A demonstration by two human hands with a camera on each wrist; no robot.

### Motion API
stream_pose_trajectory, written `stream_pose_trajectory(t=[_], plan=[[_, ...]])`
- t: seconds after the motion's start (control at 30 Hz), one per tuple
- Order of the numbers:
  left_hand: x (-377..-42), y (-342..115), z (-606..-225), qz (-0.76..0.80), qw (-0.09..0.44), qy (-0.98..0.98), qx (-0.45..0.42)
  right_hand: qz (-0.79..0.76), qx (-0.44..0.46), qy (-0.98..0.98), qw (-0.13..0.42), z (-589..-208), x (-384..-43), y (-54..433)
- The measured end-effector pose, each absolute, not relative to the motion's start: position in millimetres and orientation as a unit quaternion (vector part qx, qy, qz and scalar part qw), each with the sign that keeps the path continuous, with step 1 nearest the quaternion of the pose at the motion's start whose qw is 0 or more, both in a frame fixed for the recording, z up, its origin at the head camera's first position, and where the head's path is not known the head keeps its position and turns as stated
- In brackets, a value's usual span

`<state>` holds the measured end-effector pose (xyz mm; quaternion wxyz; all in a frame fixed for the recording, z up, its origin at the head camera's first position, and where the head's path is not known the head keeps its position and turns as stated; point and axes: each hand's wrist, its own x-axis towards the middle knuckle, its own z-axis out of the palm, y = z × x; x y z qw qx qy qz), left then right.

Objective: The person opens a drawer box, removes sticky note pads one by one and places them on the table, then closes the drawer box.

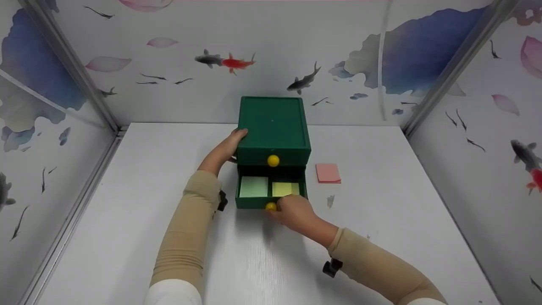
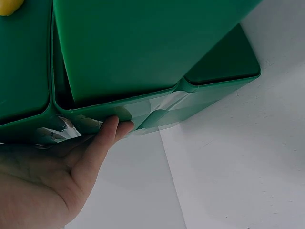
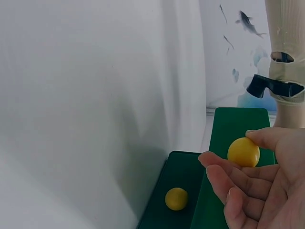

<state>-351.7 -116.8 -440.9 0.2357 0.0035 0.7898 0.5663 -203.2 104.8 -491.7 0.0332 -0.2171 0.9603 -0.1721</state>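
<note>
A green two-drawer box (image 1: 273,127) stands mid-table. Its upper drawer is closed and carries a yellow knob (image 1: 273,160). The lower drawer (image 1: 254,203) is pulled out, showing a green note pad (image 1: 253,187) and a yellow note pad (image 1: 283,189). My right hand (image 1: 291,210) pinches the lower drawer's yellow knob (image 1: 270,206); in the right wrist view the knob (image 3: 243,151) sits between thumb and fingers of that hand (image 3: 248,179), with the upper knob (image 3: 176,198) below it. My left hand (image 1: 226,148) presses flat on the box's left side, thumb (image 2: 110,131) against the green wall (image 2: 143,52).
A pink note pad (image 1: 328,173) lies on the white table (image 1: 402,203) just right of the box. Printed panels with fish wall in the table at the back and both sides. Bare tabletop spreads left, right and in front of the box.
</note>
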Motion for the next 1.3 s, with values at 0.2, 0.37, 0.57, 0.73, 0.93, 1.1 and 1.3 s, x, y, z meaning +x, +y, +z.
stream_pose_trajectory(t=[0.2,0.37,0.57,0.73,0.93,1.1,1.3], plan=[[-351.3,-117.6,-440.5,0.564,0.238,0.791,0.004,-0.173,-0.219,0.960,0.034,-493.0,-198.5,104.6],[-351.7,-118.4,-440.5,0.566,0.238,0.790,0.007,-0.165,-0.225,0.960,0.030,-492.3,-193.9,104.8],[-351.1,-118.1,-440.1,0.563,0.237,0.792,0.010,-0.163,-0.221,0.961,0.039,-491.4,-187.4,104.1],[-351.1,-117.7,-439.5,0.567,0.234,0.790,0.005,-0.165,-0.214,0.962,0.044,-492.1,-183.1,103.1],[-352.5,-117.0,-439.9,0.572,0.231,0.787,-0.001,-0.157,-0.231,0.960,0.019,-495.7,-179.6,105.0],[-352.5,-116.9,-440.2,0.572,0.230,0.787,-0.002,-0.158,-0.236,0.959,0.016,-497.2,-175.7,106.7],[-352.4,-117.1,-441.3,0.573,0.232,0.786,0.001,-0.155,-0.233,0.960,0.019,-498.7,-170.7,107.6]])
